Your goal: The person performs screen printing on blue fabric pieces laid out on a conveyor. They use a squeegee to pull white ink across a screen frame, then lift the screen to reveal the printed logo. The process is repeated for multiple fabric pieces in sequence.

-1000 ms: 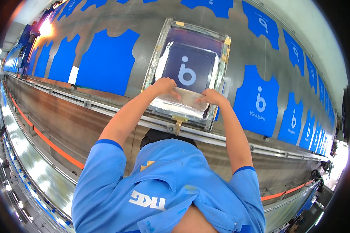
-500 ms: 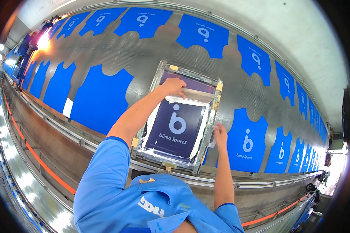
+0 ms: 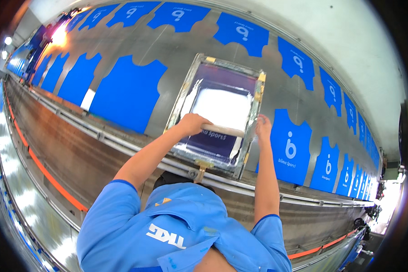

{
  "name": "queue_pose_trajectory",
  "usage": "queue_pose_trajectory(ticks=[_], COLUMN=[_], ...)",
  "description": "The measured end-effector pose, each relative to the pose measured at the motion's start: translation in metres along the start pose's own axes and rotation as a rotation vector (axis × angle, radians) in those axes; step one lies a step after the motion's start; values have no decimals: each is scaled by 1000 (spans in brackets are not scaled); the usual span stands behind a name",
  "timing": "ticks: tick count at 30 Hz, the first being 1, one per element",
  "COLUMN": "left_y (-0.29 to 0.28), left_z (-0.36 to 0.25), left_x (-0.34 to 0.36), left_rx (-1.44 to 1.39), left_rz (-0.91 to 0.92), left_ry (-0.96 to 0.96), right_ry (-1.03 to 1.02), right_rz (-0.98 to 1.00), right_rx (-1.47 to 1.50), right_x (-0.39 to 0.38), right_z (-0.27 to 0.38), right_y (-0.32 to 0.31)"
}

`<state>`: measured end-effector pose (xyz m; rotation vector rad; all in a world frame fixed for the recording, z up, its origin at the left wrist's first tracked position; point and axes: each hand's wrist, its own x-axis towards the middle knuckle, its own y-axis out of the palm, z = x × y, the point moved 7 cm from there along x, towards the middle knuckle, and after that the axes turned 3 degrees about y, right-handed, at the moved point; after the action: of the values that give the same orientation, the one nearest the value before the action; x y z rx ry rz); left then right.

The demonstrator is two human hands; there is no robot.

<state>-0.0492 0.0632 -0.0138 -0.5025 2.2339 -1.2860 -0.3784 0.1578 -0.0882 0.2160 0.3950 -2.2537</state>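
Note:
A screen printing frame lies on the long grey table, with a dark mesh and a pale round logo design in it. White ink covers the far and middle part of the mesh. My left hand is closed on one end of a squeegee, which lies across the mesh over the design and hides most of it. My right hand has its fingers curled at the right side of the frame; what exactly they grip there is partly hidden.
Blue fabric panels lie in two rows along the table. A printed panel is just right of the frame, a plain blue panel to its left. A metal rail runs along the near edge. Bright orange light glows at far left.
My left hand has drawn the squeegee from the far end of the mesh toward me, leaving white ink over the design. My right hand stays at the frame's right side.

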Motion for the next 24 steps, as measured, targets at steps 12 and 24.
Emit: queue_pose_trajectory(ticks=[12,24], left_y=[42,-20], left_z=[-53,-6], left_x=[-103,-134], left_rx=[54,144], left_rz=[-157,-87], left_ry=[186,-27], right_ry=[-165,-192], right_rz=[-362,-201], right_rx=[-101,75], right_x=[0,-40], right_z=[34,29], right_y=[-30,37])
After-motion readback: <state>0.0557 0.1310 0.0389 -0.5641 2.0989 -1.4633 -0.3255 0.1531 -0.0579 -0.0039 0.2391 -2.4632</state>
